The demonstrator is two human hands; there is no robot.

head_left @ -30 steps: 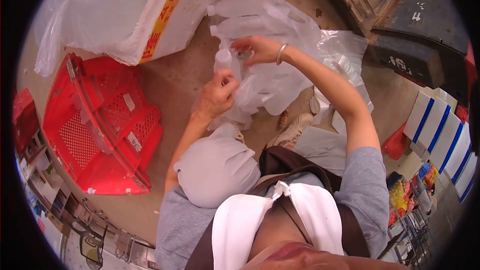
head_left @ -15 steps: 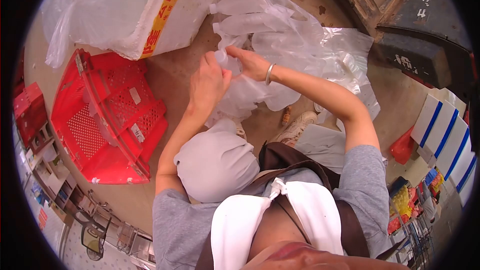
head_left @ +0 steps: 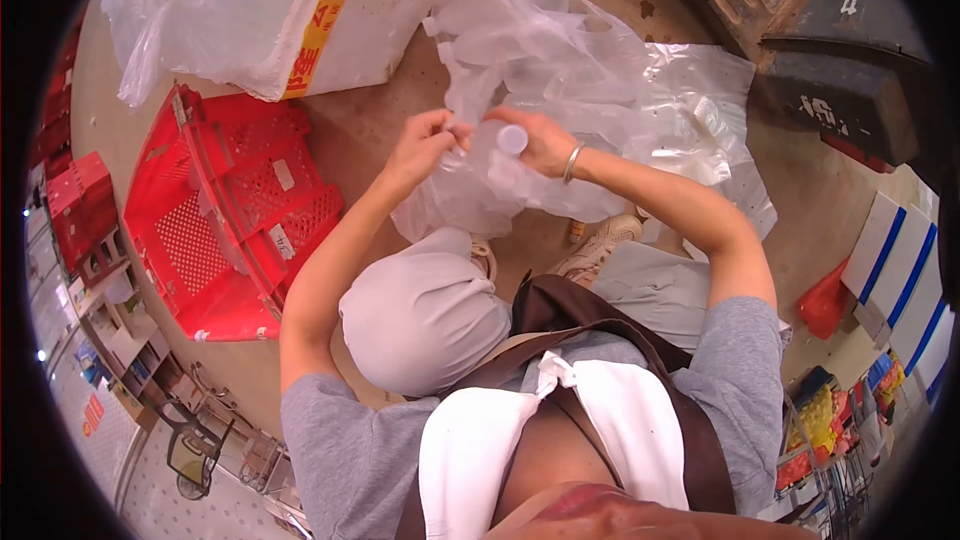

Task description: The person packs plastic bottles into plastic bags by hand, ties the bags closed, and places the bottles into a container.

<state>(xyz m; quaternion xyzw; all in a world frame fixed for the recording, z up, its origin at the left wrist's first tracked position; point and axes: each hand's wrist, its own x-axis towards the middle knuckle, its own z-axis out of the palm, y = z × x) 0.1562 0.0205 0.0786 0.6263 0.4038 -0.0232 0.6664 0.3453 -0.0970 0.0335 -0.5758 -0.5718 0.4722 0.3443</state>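
A translucent plastic bottle (head_left: 487, 152) with a whitish cap (head_left: 513, 140) is in my right hand (head_left: 545, 145), whose fingers curl round its side. The cap points up toward me. Just left of the bottle, my left hand (head_left: 425, 145) is closed in a pinch; what lies between its fingertips is too small to make out. Under and beyond both hands spreads a large clear plastic bag (head_left: 570, 70) on the floor, with several similar translucent bottles showing through it.
A red plastic crate (head_left: 235, 210) stands tilted at the left. Behind it is a white foam box (head_left: 370, 30) with yellow tape. A dark metal machine base (head_left: 840, 90) is at the upper right. My shoe (head_left: 605, 245) is close to the bag.
The bottle has moved right and turned its cap toward me. My left hand has come away from the cap, and my right hand has shifted right.
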